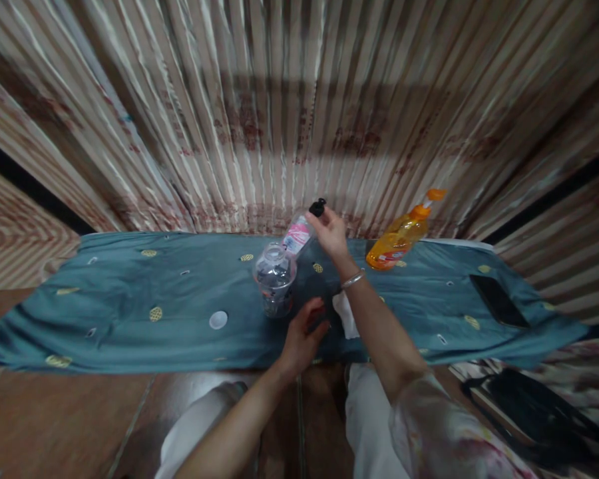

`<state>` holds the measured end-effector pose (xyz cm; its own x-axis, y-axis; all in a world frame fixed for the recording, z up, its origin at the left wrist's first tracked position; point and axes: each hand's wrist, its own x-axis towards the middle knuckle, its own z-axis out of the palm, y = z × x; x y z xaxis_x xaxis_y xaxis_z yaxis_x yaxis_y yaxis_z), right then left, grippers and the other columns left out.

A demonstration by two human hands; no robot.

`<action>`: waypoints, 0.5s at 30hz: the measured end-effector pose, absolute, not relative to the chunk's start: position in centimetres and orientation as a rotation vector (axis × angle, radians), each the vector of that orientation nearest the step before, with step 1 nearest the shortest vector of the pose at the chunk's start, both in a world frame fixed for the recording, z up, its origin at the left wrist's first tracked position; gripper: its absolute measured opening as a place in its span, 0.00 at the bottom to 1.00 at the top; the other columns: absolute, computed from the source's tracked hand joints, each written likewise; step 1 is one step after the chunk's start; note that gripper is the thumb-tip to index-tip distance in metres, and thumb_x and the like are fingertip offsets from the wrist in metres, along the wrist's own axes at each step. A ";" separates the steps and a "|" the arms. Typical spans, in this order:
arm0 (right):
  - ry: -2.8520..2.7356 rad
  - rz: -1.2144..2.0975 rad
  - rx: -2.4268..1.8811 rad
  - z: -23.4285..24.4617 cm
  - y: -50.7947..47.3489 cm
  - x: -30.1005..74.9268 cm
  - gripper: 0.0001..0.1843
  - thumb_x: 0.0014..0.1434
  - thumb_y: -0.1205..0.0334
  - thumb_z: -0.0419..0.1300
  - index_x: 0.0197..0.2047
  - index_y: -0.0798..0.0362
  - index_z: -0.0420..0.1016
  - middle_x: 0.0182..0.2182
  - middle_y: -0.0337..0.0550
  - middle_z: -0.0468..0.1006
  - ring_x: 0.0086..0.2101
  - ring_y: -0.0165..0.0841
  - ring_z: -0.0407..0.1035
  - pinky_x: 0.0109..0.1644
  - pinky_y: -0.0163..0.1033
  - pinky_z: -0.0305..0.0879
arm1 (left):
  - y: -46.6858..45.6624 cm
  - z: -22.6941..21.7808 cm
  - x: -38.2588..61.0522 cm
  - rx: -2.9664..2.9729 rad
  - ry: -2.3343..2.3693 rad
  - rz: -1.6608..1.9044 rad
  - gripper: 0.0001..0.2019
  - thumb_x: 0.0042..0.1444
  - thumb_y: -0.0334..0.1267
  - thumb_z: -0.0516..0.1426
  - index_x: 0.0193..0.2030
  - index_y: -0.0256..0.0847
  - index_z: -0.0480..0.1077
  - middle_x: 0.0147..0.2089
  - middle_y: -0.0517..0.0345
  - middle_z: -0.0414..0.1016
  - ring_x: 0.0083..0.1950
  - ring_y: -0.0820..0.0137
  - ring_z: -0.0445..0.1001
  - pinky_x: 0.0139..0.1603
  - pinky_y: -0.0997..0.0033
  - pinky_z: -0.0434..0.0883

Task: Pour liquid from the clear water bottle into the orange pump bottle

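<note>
My right hand [331, 234] is closed around the neck of a clear bottle [298, 236] with a pink and white label and a black top [317, 207]. This bottle is at the back of the table, just behind a clear plastic cup [275, 276] with a domed lid. My left hand [303, 336] hovers near the front of the table, right of the cup, its fingers loosely curved and apart with nothing visible in them. A crumpled white tissue or cloth [347, 316] lies beneath my right forearm, partly hidden by it.
An orange pump bottle [398, 238] stands at the back right. A dark phone [498, 301] lies at the right end of the teal tablecloth [114, 299], and a small white disc [218, 320] lies left of the cup. Pleated curtains [279, 120] hang behind; a black bag [534, 406] is lower right.
</note>
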<state>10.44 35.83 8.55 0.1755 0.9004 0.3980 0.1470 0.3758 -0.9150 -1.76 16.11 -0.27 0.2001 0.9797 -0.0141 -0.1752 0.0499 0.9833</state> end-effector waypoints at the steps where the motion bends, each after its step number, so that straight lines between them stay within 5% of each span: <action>1: -1.288 0.676 -1.072 8.8 34.6 11.8 0.23 0.53 0.41 0.68 0.44 0.49 0.80 0.45 0.43 0.84 0.55 0.45 0.74 0.65 0.48 0.67 | 16.1 -0.3 -1.6 1.121 0.938 1.113 0.25 0.52 0.35 0.66 0.58 0.43 0.73 0.61 0.43 0.77 0.60 0.53 0.78 0.65 0.45 0.71; 11: -1.175 0.670 -1.075 9.6 22.4 16.4 0.17 0.57 0.42 0.67 0.38 0.46 0.80 0.37 0.39 0.83 0.42 0.38 0.75 0.51 0.42 0.71 | 16.0 -1.0 0.0 0.923 1.038 1.135 0.54 0.41 0.37 0.73 0.73 0.49 0.52 0.73 0.41 0.60 0.71 0.50 0.66 0.68 0.46 0.67; 15: -1.121 0.782 -1.048 8.6 20.6 14.8 0.20 0.53 0.40 0.70 0.38 0.47 0.81 0.35 0.39 0.83 0.38 0.36 0.75 0.46 0.41 0.71 | 16.2 -0.6 0.1 1.031 1.034 1.147 0.57 0.35 0.39 0.76 0.72 0.43 0.53 0.73 0.39 0.61 0.70 0.51 0.67 0.71 0.49 0.64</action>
